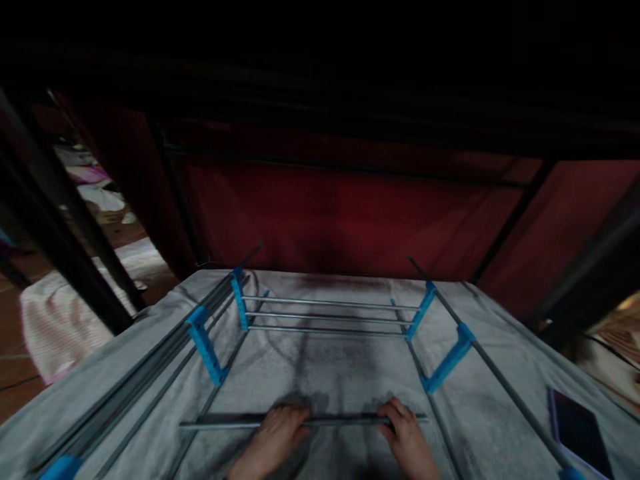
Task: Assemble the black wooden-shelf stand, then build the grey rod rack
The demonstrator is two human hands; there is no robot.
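Note:
Near the bottom of the view, my left hand (276, 437) is closed on a bundle of thin grey metal rods (345, 421) held crosswise; how many rods is hard to tell. My right hand (404, 435) grips the same rods close to their right end. The rods lie between the two sides of a partly built rack. Its long side tubes (515, 397) pass through blue plastic brackets, one on the left (206, 347) and one on the right (449, 360). Farther back, three crossbars (330, 319) join a far left bracket (239, 299) to a far right bracket (421, 311).
More grey tubes (135, 375) lie along the left. A dark-screened phone (581, 430) rests at the right on the grey cloth (505, 353). Behind stands a red panel (340, 217) with dark framing; a dark overhang (320, 87) spans the top. A striped cloth (65, 307) lies beyond, left.

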